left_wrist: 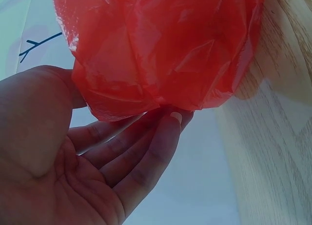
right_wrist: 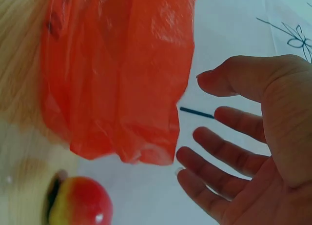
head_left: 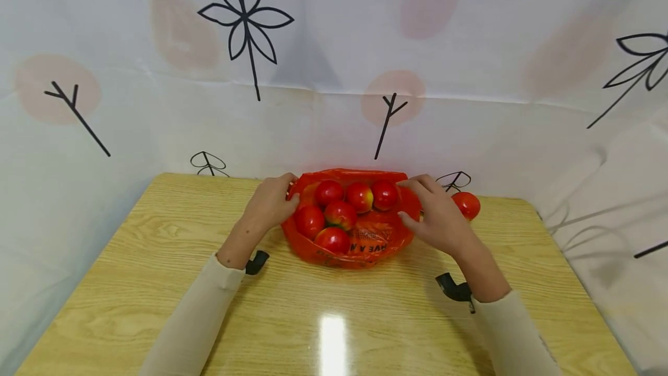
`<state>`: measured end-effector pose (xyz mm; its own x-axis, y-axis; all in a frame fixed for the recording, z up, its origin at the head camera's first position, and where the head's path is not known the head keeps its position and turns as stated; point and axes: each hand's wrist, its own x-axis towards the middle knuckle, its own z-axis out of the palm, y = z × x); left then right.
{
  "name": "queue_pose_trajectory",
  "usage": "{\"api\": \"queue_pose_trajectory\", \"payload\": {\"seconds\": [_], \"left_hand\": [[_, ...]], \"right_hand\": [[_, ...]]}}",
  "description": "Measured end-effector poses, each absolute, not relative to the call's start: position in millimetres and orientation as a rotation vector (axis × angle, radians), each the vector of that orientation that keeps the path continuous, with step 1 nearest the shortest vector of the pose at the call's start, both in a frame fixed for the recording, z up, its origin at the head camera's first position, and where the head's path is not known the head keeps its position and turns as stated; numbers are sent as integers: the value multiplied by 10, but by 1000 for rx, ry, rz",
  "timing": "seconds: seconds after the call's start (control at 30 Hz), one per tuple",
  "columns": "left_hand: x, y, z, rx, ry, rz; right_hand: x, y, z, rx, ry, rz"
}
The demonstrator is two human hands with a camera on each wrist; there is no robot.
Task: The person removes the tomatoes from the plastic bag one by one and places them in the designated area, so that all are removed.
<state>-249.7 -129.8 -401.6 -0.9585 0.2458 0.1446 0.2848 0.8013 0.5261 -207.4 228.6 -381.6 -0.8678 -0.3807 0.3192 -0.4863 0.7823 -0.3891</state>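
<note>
A red plastic bag (head_left: pixel 378 237) with black print sits wide-mouthed on the table, holding several shiny red apples (head_left: pixel 340 214) with yellowish patches. At the bag's left side, my left hand (head_left: pixel 268 202) holds the rim, its thumb over the edge and its fingers along the outside. The left wrist view shows the thumb tip hidden behind the plastic (left_wrist: pixel 161 49). On the other side, my right hand (head_left: pixel 435 213) is spread with loosely bent fingers. The right wrist view shows a gap between those fingertips (right_wrist: pixel 207 83) and the bag (right_wrist: pixel 122 83).
Another apple (head_left: pixel 466 206) lies outside the bag, beyond my right hand near the table's back edge. The wooden table (head_left: pixel 292 318) meets a white cloth backdrop (head_left: pixel 334 126) with leaf and twig drawings. Dark wrist-camera mounts (head_left: pixel 453 288) hang by both wrists.
</note>
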Motion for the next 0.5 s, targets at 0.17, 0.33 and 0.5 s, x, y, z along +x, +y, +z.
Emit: {"api": "queue_pose_trajectory", "payload": {"seconds": [0.17, 0.33, 0.5], "left_hand": [[-2492, -1294, -4009, -439, -2906, -870], [-2490, -1292, -4005, -440, -2899, -864], [-2492, -1288, -4000, -436, -2897, -862]], "right_hand": [[-2080, 2221, -3852, 723, -2741, 693], [-2070, 2155, -3880, 757, -2738, 687], [-2066, 2089, -3923, 831, -2715, 684]]}}
